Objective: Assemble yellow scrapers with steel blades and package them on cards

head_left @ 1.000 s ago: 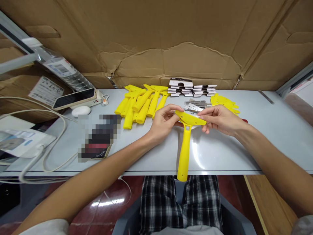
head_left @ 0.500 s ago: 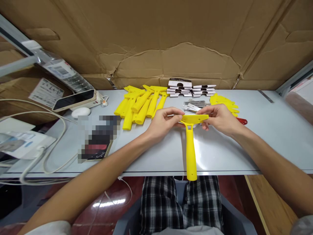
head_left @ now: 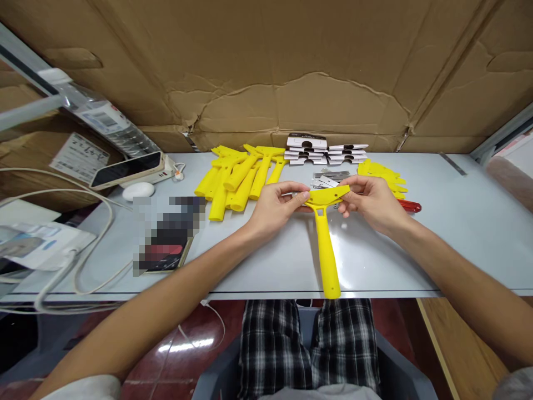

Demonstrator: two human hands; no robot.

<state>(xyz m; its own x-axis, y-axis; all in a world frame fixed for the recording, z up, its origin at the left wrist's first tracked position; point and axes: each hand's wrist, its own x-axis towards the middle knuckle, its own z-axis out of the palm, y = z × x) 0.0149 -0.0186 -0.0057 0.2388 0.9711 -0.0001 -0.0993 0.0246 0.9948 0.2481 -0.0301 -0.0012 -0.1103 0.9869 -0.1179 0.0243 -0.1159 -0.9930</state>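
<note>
Scraper (head_left: 323, 230) swung; handle (head_left: 328, 258) points near-right.

Both hands (head_left: 275, 210) (head_left: 370, 203) pinch near each other, forearms (head_left: 179, 283) angled inward.

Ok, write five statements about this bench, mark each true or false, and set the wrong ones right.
1. The left hand and right hand are both on one yellow scraper handle. True.
2. They hold it by its grip end. False: they hold it by its wide head.
3. More yellow scraper handles lie piled toward the back, on the left hand's side. True.
4. That pile sits inside a box. False: it lies directly on the table.
5. Flat metal pieces lie beyond the two hands. True.
</note>
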